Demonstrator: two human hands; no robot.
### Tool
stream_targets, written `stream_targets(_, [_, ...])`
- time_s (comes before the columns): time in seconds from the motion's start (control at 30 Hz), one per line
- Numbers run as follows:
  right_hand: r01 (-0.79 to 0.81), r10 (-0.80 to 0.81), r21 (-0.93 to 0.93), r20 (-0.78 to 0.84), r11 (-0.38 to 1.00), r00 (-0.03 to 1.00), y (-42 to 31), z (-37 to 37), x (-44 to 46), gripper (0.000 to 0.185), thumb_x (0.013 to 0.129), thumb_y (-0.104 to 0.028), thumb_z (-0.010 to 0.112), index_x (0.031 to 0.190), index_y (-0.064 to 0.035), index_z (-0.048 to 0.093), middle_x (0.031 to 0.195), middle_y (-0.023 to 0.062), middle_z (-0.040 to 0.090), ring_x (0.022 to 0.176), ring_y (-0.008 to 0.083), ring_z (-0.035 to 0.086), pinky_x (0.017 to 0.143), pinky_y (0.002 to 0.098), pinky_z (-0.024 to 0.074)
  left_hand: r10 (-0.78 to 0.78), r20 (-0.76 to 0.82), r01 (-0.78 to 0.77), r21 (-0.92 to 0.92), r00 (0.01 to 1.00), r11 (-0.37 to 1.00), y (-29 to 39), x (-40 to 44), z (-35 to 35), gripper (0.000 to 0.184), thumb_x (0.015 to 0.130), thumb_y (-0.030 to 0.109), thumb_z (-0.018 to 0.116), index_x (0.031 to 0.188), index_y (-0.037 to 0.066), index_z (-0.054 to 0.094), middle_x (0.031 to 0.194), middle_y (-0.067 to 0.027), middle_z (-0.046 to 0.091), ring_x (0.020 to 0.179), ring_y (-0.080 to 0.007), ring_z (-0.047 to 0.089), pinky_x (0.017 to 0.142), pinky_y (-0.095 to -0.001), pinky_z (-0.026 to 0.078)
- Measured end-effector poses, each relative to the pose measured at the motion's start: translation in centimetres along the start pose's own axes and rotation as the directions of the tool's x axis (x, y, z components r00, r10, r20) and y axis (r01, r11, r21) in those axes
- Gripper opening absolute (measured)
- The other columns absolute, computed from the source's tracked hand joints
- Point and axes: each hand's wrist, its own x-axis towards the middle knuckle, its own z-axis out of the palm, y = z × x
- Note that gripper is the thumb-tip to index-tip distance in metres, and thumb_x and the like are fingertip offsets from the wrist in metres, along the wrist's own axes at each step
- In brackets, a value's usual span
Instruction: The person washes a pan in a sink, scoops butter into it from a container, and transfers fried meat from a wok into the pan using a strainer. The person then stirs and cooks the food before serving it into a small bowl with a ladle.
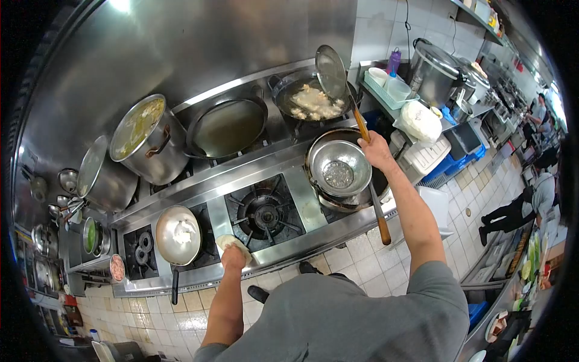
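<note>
My right hand point(376, 151) is closed around the wooden handle of a skimmer point(331, 71). The skimmer's round metal head is tilted up over a wok of oil point(283, 96), where pale battered pieces point(315, 102) are frying. Below that hand, a metal bowl point(339, 152) with a perforated-looking base rests over a dark wok point(313, 136). A second wooden-handled utensil point(379, 214) lies across the bowl's right side; its head is hidden. My left hand point(233, 258) grips a pale folded cloth point(235, 243) at the stove's front edge, between a frying pan point(178, 232) and a bare burner point(265, 211).
Behind the burners stand a wok of liquid point(229, 128) and a tall stockpot point(158, 154). Ladles and bowls crowd the far left, beside a bowl of pinkish food point(117, 267). To the right are a green basket point(386, 90) and a white bag point(420, 120). Another person point(537, 196) stands farther right.
</note>
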Motion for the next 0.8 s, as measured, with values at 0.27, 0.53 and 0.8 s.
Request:
stream_targets(0.27, [0.012, -0.011, 0.039, -0.024, 0.999, 1.000, -3.4, 1.0, -4.3, 0.022, 0.093, -0.017, 0.060, 0.098, 0.0033, 0.056, 0.092, 0.0313, 0.065, 0.094, 0.0506, 0.062, 0.082, 0.0521, 0.0489, -0.025, 0.020, 0.027, -0.068, 0.999, 0.997, 0.1, -0.5, -0.7, 0.057, 0.091, 0.030, 0.063, 0.137, -0.001, 0.050, 0.142, -0.0255, 0.052, 0.121, -0.0348, 0.062, 0.096, -0.0416, 0.054])
stream_targets(0.53, [0.081, -0.079, -0.050, 0.052, 0.995, 0.996, -5.7, 3.0, -5.9, 0.021, 0.093, -0.014, 0.058, 0.099, 0.0057, 0.057, 0.095, 0.0323, 0.065, 0.095, 0.0502, 0.062, 0.085, 0.0546, 0.0491, 0.035, -0.036, -0.036, -0.017, 0.999, 0.999, -0.9, 1.2, 1.7, 0.052, 0.090, 0.029, 0.065, 0.131, 0.000, 0.053, 0.137, -0.0246, 0.055, 0.120, -0.0354, 0.062, 0.096, -0.0422, 0.054])
stream_targets(0.8, [-0.089, 0.102, -0.055, 0.315, 0.995, 0.944, -2.0, 5.9, -2.7, 0.021, 0.083, -0.007, 0.056, 0.094, 0.0097, 0.062, 0.081, 0.0311, 0.067, 0.072, 0.0422, 0.069, 0.066, 0.0520, 0.0543, 0.000, -0.003, 0.000, -0.051, 1.000, 0.999, -0.2, -0.7, -0.5, 0.052, 0.089, 0.030, 0.067, 0.130, 0.001, 0.054, 0.137, -0.0241, 0.055, 0.119, -0.0354, 0.062, 0.095, -0.0429, 0.055])
